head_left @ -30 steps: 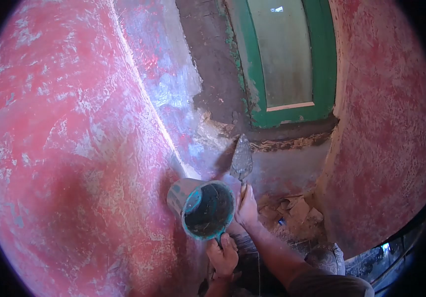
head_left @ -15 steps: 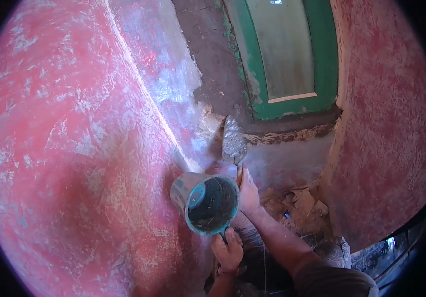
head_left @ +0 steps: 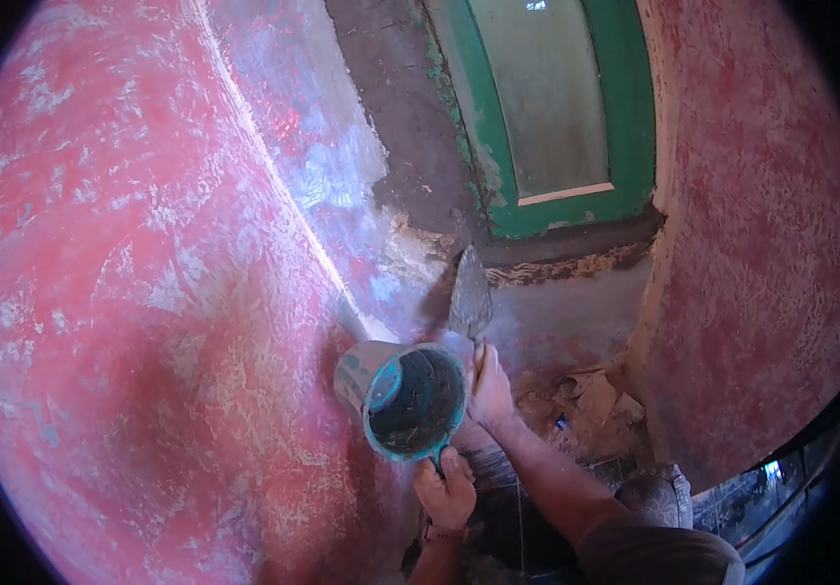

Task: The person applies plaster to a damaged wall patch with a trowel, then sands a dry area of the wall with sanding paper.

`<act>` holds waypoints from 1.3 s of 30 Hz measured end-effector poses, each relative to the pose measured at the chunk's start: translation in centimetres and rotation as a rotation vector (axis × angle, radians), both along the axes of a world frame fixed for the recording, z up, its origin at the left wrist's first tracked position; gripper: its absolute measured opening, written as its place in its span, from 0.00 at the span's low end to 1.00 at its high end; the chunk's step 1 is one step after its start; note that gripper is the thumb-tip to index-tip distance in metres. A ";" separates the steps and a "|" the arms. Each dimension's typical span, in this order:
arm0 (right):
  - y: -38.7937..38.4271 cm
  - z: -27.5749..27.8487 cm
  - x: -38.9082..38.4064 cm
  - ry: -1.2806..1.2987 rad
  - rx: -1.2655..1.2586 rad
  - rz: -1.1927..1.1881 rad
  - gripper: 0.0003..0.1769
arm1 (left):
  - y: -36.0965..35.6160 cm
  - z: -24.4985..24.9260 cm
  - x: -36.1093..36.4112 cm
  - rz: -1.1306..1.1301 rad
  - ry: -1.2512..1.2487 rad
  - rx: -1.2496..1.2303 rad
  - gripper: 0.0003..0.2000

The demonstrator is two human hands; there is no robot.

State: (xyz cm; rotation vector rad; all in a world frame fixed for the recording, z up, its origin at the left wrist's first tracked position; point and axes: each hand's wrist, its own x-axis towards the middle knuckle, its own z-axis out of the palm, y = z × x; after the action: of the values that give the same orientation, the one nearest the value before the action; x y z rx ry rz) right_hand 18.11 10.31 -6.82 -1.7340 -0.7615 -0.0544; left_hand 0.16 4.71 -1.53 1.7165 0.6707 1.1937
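Note:
My left hand [head_left: 446, 495] grips the short handle of a smeared plastic mug [head_left: 347, 378] with a teal rim. The mug is tilted so that its dark inside faces me, with residue coating its walls. Just to the right of it, my right hand [head_left: 491, 392] is wrapped around the handle of a pointed trowel [head_left: 471, 295]. The blade points up toward the lower left corner of the green window frame [head_left: 537, 223], its face showing only a thin grey film. Damp grey mortar [head_left: 410, 146] covers the strip of wall left of the frame.
A pink, patchy wall [head_left: 147, 322] curves close along my left, and another pink wall [head_left: 751, 224] stands at the right. Broken rubble [head_left: 590, 409] lies low in the corner. A rough, broken edge [head_left: 576, 268] runs beneath the window.
The lump of wet mortar on the trowel is gone, leaving the blade nearly bare. The trowel has turned and dropped slightly. The mug stays in my left hand, and the view has shifted a little.

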 end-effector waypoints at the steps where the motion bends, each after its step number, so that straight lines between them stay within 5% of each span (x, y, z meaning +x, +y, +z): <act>1: -0.4 -0.5 -0.5 0.019 0.011 0.019 0.33 | -0.1 0.0 -0.1 -0.004 0.001 -0.011 0.16; 7: -0.4 4.0 -0.8 -0.014 0.176 -0.036 0.30 | -0.2 -0.2 -0.2 0.008 -0.060 0.011 0.16; 10: 0.5 5.6 0.6 0.027 0.038 -0.037 0.28 | -0.1 -0.4 -0.5 -0.006 -0.028 0.030 0.16; 17: -1.5 1.8 -2.7 0.076 0.086 -0.012 0.26 | -0.1 -0.8 -0.3 0.011 -0.102 -0.058 0.14; 22: -0.8 7.7 -0.8 -0.005 0.131 -0.052 0.27 | -0.9 0.2 -0.3 0.026 -0.094 0.031 0.16; 25: 0.0 6.5 -0.2 0.056 -0.085 -0.001 0.28 | -0.6 -0.7 -0.3 0.019 -0.061 0.011 0.16; 28: -1.5 2.5 -1.2 -0.050 0.007 0.048 0.27 | -0.7 -0.6 -0.4 -0.001 -0.086 -0.010 0.13; 34: -1.5 5.3 -0.7 0.014 0.103 -0.059 0.27 | -1.0 0.2 -0.4 0.032 -0.140 -0.034 0.17; 39: -0.8 3.4 1.0 -0.004 -0.072 -0.060 0.27 | -0.9 -0.1 -0.8 0.003 -0.097 0.002 0.15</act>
State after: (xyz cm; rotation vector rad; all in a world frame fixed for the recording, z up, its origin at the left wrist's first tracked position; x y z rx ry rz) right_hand 19.09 9.54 -3.41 -1.8259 -0.7226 -0.0720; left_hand -0.60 3.86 -1.61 1.6479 0.6141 1.2718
